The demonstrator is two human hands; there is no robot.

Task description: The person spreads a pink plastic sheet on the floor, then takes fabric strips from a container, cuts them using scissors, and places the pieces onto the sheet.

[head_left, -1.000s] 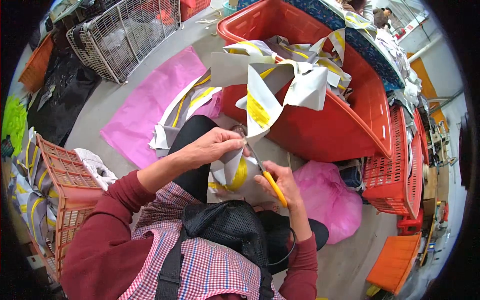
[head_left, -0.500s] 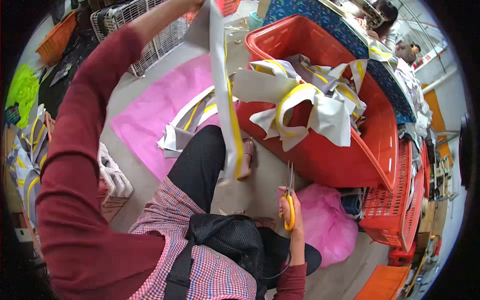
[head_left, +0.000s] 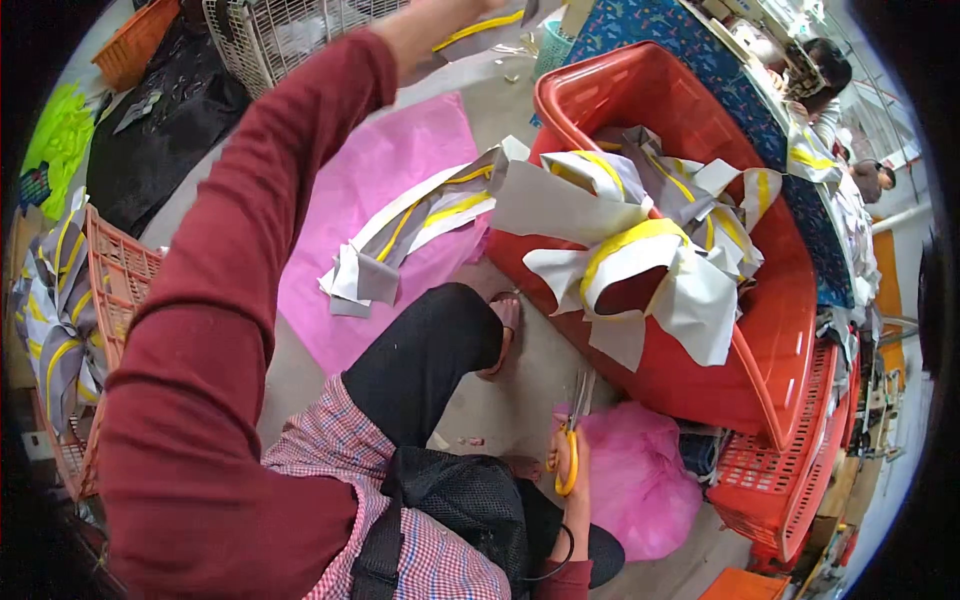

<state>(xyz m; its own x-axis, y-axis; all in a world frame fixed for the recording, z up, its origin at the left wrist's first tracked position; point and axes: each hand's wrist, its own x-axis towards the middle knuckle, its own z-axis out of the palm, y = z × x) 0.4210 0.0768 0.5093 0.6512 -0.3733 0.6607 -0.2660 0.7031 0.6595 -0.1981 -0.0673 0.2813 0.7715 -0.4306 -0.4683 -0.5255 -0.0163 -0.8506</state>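
Observation:
My left hand (head_left: 455, 14) is stretched up to the top edge, blurred and partly cut off. Directly by it is a grey strip with a yellow edge (head_left: 482, 32), which it appears to grip. Low at centre right, my right hand (head_left: 572, 478) is closed on yellow-handled scissors (head_left: 567, 462), their blades pointing up. Several white and grey strips with yellow edging (head_left: 430, 212) lie on a pink sheet (head_left: 330, 225) on the floor. More such pieces (head_left: 640, 250) hang over the rim of a large red tub (head_left: 775, 330).
A pink bag (head_left: 645, 485) lies right of my right hand. Red baskets (head_left: 765, 485) stand beyond it. At left are a pink crate (head_left: 120, 270) with edged pieces and black plastic (head_left: 165, 140). A white wire basket (head_left: 300, 40) stands at the top. Another person (head_left: 825, 75) is at the upper right.
My left hand has moved right, and the long strip that hung down before my knee has swung up to the top edge. The right hand with the scissors is slightly lower. The view has shifted.

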